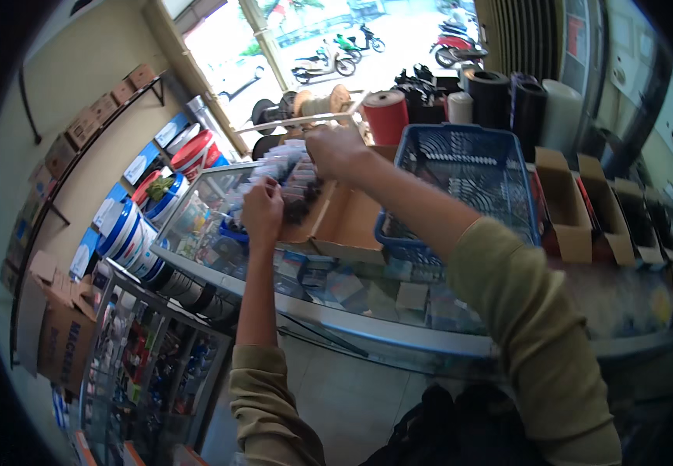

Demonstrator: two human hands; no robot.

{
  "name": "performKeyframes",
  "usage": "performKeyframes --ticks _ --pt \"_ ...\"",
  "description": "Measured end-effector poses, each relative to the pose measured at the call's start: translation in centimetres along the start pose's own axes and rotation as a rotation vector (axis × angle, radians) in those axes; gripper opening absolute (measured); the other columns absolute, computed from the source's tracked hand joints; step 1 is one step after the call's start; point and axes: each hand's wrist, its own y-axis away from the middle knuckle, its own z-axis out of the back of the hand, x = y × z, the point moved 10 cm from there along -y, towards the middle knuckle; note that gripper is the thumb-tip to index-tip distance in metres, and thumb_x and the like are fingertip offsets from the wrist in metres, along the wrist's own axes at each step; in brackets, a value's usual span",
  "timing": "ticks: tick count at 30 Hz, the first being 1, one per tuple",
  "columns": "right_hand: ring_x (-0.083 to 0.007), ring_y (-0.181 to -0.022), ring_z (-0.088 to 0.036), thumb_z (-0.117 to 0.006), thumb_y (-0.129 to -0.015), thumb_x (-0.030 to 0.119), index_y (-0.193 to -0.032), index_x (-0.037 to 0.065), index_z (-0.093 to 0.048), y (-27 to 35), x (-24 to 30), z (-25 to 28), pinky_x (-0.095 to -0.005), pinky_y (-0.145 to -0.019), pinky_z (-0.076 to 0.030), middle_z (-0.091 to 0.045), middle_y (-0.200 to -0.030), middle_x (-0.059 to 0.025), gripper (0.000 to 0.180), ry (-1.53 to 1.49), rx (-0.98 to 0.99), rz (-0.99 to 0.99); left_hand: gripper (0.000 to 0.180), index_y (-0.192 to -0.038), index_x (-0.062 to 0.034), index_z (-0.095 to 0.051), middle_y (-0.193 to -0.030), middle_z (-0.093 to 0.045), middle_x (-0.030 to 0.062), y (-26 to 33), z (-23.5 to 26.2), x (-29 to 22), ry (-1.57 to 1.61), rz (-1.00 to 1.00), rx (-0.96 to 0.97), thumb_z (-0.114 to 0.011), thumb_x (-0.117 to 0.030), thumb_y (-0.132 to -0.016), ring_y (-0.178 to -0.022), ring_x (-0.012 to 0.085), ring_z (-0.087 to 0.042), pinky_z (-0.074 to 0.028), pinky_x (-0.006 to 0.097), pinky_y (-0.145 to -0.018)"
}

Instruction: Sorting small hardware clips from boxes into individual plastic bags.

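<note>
Rows of small clear packets [296, 172], pale at the top and dark lower down, stand at the far side of the glass counter. My left hand [263, 208] is at their near left edge, fingers curled in and pressed together at the tips; whatever lies between them is too small to make out. Over the right end of the packets my right hand [339, 152] is closed, knuckles up, its fingertips hidden. An open brown cardboard box [350, 221] sits just right of the packets, below my right forearm. Part of a blue container [233, 231] shows beside my left wrist.
A blue plastic basket [461, 133] stands right of the box, partly behind my right arm. Open cartons [565, 206] line the counter's right end. Rolls of sheeting [487, 97] and a red roll [385, 116] rise behind. Paint pails [128, 237] and a glass cabinet [216, 342] are at left.
</note>
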Motion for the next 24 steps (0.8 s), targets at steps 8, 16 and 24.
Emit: performKeyframes --ticks 8,16,24 --pt "-0.0249 -0.091 -0.063 -0.067 -0.076 0.025 -0.089 0.012 -0.068 9.7 -7.8 11.1 -0.0367 -0.076 -0.051 -0.066 -0.095 -0.0088 0.019 0.092 0.052 -0.024 0.022 -0.083 -0.0016 -0.065 -0.070 -0.066 0.0104 2.8 3.1 -20.2 0.466 -0.394 0.080 -0.063 -0.023 -0.084 -0.065 0.0213 -0.065 -0.048 0.033 -0.060" --pt "-0.0195 -0.067 -0.064 -0.069 -0.076 0.014 -0.084 0.002 -0.067 26.1 -14.8 17.7 -0.0295 -0.061 -0.049 -0.066 -0.075 -0.0110 0.015 -0.214 -0.084 -0.185 0.020 -0.078 0.0001 -0.062 -0.068 -0.061 0.0167 12.8 3.1 -33.6 0.813 -0.673 0.400 -0.059 -0.018 -0.085 -0.064 0.0314 -0.062 -0.046 0.036 -0.056" --pt "-0.0150 -0.067 -0.062 -0.067 -0.078 0.006 -0.084 0.000 -0.066 43.2 -19.3 22.0 -0.0267 -0.060 -0.047 -0.066 -0.075 -0.0089 0.009 -0.059 -0.361 -0.572 0.012 -0.079 -0.0002 -0.060 -0.072 -0.061 0.0119 21.7 3.3 -40.1 0.964 -0.978 0.578 -0.065 -0.011 -0.081 -0.060 0.0255 -0.060 -0.046 0.033 -0.053"
